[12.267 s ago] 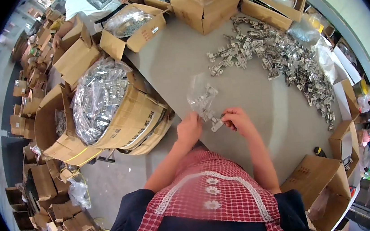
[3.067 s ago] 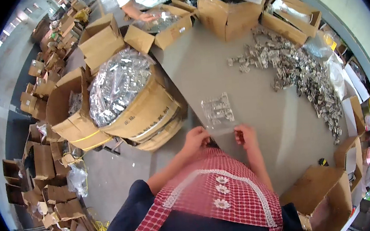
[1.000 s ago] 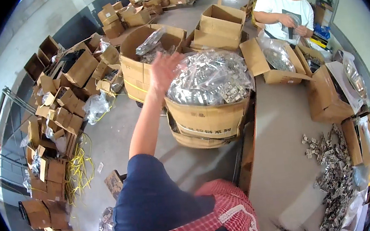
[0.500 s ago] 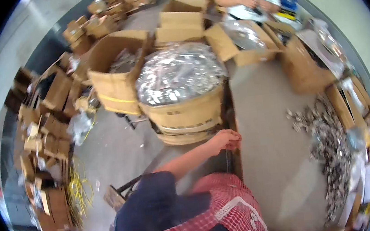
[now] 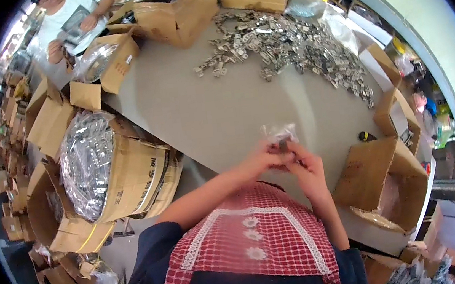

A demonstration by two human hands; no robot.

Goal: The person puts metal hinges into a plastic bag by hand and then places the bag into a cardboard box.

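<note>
My left hand (image 5: 265,159) and my right hand (image 5: 308,171) meet above the near part of the grey table (image 5: 201,106). Their fingers are closed together around a small clear plastic bag (image 5: 281,132), which sticks up beyond the fingertips. A small dark piece shows between the fingers, too blurred to name. Farther back on the table lies a loose heap of small silvery metal pieces (image 5: 300,43), apart from both hands.
An open cardboard box (image 5: 367,174) stands right of my hands, near a small black-and-yellow object (image 5: 366,136). At left, a large carton (image 5: 142,178) holds plastic-wrapped shiny parts (image 5: 88,162). More boxes line the table's far edge. Another person (image 5: 74,25) works at the far left.
The view has swung right, so the metal heap and large carton appear farther left. My right hand has come into view, and both hands are now together at a clear plastic bag.
</note>
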